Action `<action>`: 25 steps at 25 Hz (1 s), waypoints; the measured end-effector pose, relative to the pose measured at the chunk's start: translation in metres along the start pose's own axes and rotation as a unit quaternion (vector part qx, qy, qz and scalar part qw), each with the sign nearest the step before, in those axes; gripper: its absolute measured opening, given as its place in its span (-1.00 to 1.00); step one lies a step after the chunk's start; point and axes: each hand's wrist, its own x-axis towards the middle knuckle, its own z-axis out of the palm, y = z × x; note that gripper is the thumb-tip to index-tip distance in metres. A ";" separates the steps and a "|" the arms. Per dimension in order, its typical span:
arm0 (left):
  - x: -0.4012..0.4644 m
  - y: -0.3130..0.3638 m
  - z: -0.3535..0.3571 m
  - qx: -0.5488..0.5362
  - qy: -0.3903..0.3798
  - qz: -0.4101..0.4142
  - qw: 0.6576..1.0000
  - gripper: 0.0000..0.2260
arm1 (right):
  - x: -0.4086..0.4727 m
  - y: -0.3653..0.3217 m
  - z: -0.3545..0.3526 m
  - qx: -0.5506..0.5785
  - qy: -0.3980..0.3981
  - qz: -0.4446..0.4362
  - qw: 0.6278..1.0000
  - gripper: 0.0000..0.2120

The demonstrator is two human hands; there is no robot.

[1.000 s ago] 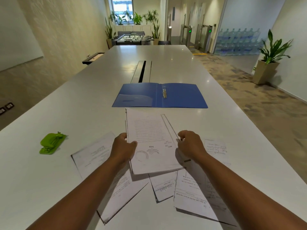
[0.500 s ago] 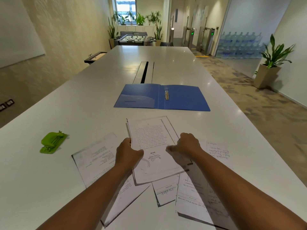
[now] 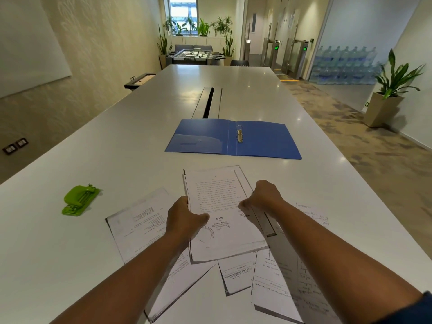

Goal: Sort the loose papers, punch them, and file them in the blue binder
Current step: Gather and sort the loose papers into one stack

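blue binder [image 3: 233, 139] lies open flat beyond scattered printed papers [image 3: 222, 213], green punch [image 3: 79, 200] left.

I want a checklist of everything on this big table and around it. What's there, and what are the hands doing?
Surface: long white table, with a dark slot down its middle.
Job's things: blue binder lying open and flat, its rings bare; green hole punch at the left, untouched; paper stack held in front; loose papers spread beneath and beside it.
Clutter: nothing seen.
Hands: left hand grips the stack's left edge; right hand grips its right edge.
Cables: nothing seen.
Surroundings: potted plant on the right, water bottles behind glass, foosball table at the far end.
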 end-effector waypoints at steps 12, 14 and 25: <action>0.005 -0.002 -0.002 0.008 -0.002 0.006 1.000 -0.58 | 0.000 -0.012 0.004 0.266 -0.112 0.049 0.956 -0.51; 0.004 -0.002 -0.002 0.014 -0.003 0.009 1.000 -0.59 | -0.004 -0.010 -0.002 0.325 -0.147 0.040 0.933 -0.38; 0.007 -0.007 -0.002 -0.071 -0.006 -0.017 0.997 -0.64 | -0.020 0.024 -0.001 0.247 -0.035 0.016 0.968 -0.86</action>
